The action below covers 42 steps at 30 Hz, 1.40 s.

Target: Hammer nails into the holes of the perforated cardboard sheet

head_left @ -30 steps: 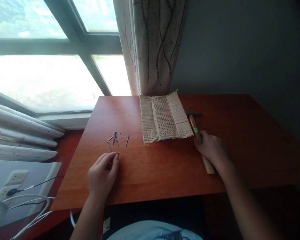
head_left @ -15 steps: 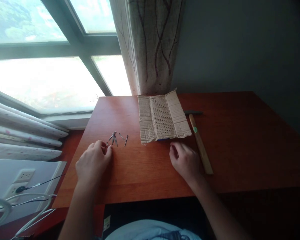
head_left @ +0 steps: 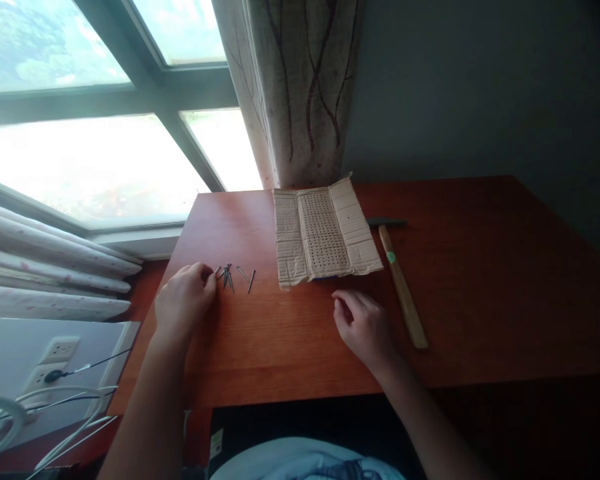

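At the left of the table, my left hand [head_left: 186, 297] is closed in a pinch with its fingertips at the edge of a small pile of nails [head_left: 227, 275]. A nail [head_left: 217, 271] pokes out at those fingertips. Two more nails [head_left: 251, 281] lie just right of the pile. My right hand [head_left: 363, 323] rests on the table with its fingers curled in and nothing seen in them. It sits just below a folded-open piece of cardboard [head_left: 290, 240] with rows of small holes in its middle panel. Right of the cardboard lies a hammer [head_left: 403, 290] with a wooden handle.
The brown wooden table [head_left: 280, 360] meets a window [head_left: 105, 167] at its left and a patterned curtain [head_left: 305, 93] at its back. Power sockets [head_left: 60, 350] and white cables [head_left: 75, 400] are at the lower left. Something blue shows under the cardboard's near edge.
My left hand has shifted slightly up, away from me, beside the nail pile. The nail at its fingertips has moved up with it. My right hand has drifted slightly left, its fingers loosening.
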Tool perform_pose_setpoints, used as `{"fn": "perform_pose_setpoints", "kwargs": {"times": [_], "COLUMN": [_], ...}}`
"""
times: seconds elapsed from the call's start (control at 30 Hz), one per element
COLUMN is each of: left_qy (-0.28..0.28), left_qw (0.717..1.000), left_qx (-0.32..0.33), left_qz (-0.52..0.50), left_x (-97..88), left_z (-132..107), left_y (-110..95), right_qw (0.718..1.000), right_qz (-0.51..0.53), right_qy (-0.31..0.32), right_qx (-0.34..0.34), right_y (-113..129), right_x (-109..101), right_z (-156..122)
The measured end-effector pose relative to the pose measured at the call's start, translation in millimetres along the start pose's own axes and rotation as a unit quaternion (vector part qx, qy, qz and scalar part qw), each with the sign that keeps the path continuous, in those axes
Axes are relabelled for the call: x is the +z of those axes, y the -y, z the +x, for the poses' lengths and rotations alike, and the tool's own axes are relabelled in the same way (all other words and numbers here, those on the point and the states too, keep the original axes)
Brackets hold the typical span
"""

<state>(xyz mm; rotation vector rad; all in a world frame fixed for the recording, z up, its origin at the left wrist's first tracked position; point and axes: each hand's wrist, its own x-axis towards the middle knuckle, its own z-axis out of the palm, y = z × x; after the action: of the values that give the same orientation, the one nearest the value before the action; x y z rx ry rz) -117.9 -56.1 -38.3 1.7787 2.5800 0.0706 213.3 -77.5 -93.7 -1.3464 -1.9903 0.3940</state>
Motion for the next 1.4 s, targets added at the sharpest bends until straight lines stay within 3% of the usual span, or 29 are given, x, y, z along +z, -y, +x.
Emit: {"fn": "perform_pose_setpoints", "kwargs": {"times": [0.53,1.03,1.4], "left_qy": [0.014,-0.004,-0.025], "left_qw": [0.997,0.998,0.997], "left_qx": [0.025,0.055,0.066], "left_qz": [-0.073,-0.009,-0.043], "left_x": [3.6,8.1,14.7], "left_z": [-16.1,-30.0,-32.5], "left_y": [-31.4,-55.1,-51.3], "right_qw": [1.0,1.0,1.0], "right_qz": [0.018,0.023,0.028], "right_qy": [0.015,0.01,0.009], "right_qx": [0.018,0.002,0.004], "right_y": [-1.9,-5.7,-5.0], "right_x": [-0.5,2.5,1.1], "right_z": [1.7,0.3,0.9]}}
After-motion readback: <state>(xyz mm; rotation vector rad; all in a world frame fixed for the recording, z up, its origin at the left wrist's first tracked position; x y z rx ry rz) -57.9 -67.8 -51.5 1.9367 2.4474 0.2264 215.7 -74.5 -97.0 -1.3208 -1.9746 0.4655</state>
